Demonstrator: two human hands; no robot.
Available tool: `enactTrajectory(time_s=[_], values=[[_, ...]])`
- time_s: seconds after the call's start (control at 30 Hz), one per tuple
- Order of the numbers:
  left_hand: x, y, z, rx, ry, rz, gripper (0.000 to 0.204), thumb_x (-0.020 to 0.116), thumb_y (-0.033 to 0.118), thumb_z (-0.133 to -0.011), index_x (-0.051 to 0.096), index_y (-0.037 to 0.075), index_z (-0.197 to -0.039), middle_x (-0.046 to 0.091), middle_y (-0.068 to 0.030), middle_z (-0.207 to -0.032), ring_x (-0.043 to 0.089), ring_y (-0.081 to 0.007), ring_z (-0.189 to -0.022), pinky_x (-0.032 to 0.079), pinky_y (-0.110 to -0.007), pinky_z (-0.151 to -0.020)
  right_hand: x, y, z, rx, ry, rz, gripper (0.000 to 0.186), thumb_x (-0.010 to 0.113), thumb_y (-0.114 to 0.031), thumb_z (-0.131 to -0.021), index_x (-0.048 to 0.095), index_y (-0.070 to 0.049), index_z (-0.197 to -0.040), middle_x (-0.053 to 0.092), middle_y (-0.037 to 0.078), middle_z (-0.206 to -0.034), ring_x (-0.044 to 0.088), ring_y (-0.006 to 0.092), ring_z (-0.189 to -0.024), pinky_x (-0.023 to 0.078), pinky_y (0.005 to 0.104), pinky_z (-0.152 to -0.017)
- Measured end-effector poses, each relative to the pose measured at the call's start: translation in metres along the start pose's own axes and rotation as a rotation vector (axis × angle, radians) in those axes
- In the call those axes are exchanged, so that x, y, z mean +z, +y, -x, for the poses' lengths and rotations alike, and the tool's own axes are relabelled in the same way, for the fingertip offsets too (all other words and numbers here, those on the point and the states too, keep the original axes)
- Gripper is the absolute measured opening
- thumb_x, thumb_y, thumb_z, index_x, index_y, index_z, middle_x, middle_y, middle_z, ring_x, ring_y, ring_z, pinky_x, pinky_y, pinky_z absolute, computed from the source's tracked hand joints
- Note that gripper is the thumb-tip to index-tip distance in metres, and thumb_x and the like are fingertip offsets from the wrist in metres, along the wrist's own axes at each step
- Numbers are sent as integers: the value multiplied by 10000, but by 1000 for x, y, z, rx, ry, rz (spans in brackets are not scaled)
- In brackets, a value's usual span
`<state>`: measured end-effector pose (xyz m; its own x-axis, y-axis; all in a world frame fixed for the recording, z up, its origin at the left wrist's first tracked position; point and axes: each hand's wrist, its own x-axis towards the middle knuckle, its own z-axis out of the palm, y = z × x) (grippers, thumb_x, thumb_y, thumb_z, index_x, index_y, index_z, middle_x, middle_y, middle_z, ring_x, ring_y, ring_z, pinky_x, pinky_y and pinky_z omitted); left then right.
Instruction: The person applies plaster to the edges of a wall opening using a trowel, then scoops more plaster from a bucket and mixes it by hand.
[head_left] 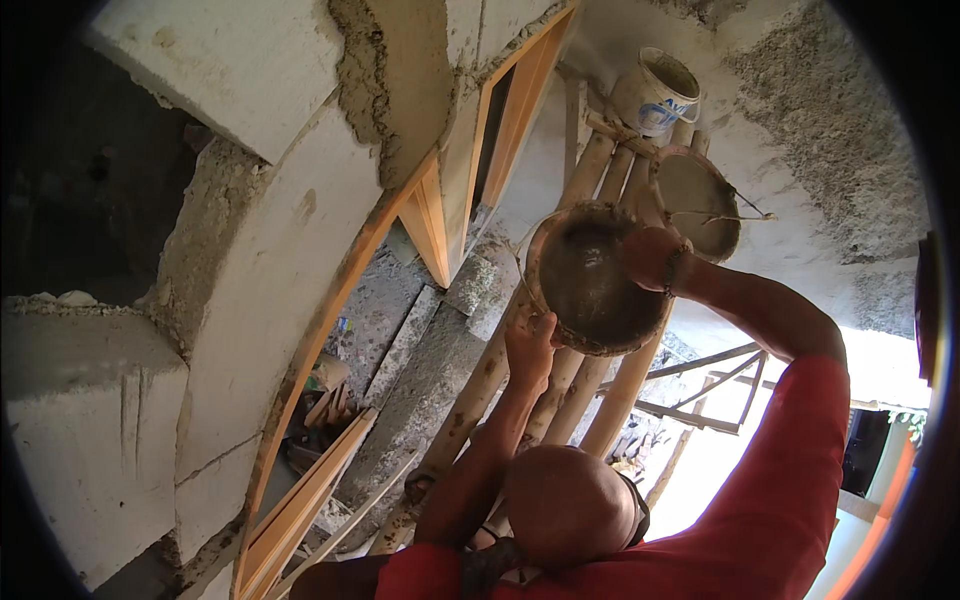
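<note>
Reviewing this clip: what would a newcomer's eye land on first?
Probably the round, dirt-caked basin near the centre, with the left hand at its rim and the right hand reaching inside. Next, likely, the vivid red sleeve at lower right, then the whitish bucket with blue print toward the upper right.

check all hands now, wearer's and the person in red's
Wearer's left hand: not in view.
Wearer's right hand: not in view.
Person in red, left hand: holding the bucket.
Same person, right hand: at the bucket, grip unclear.
</note>
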<state>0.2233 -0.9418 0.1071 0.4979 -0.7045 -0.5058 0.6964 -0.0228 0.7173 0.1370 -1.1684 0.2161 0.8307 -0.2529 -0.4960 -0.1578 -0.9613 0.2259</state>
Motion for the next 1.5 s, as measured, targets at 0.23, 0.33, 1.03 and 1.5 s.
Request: enactTrajectory(time_s=[0.23, 0.33, 1.03, 1.5], values=[[6, 5, -3, -54, 30, -54, 200, 636, 76, -923, 648, 4, -1109, 661, -56, -962, 632, -111, -754, 526, -267, -568, -5, -13, 54, -89, -135, 68, 150, 600, -199, -885, 722, -112, -896, 696, 130, -729, 713, 320, -692, 565, 441, -619], [-2, -3, -14, 101, 12, -28, 279, 594, 51, -934, 630, 30, -1209, 684, -38, -980, 602, -69, -634, 414, -224, -448, -59, -16, 66, 4, -107, 70, 163, 606, -198, -884, 733, -100, -854, 719, 122, -799, 725, 302, -770, 580, 436, -663], [-11, 18, -63, 10, -212, -13, 281, 619, 68, -928, 649, -42, -1185, 704, -79, -1062, 632, -145, -950, 489, -308, -868, -70, -55, 50, 39, -99, 89, 181, 602, -187, -862, 732, -64, -890, 722, 154, -820, 724, 356, -796, 592, 441, -697], [-20, 17, -71, 53, -124, -5, 212, 642, 129, -953, 648, 40, -1145, 580, -11, -701, 449, -99, -468, 313, -315, -400, -29, -62, 12, 67, -357, 104, 221, 580, -218, -847, 746, -82, -899, 738, 156, -948, 720, 331, -928, 578, 456, -801]])
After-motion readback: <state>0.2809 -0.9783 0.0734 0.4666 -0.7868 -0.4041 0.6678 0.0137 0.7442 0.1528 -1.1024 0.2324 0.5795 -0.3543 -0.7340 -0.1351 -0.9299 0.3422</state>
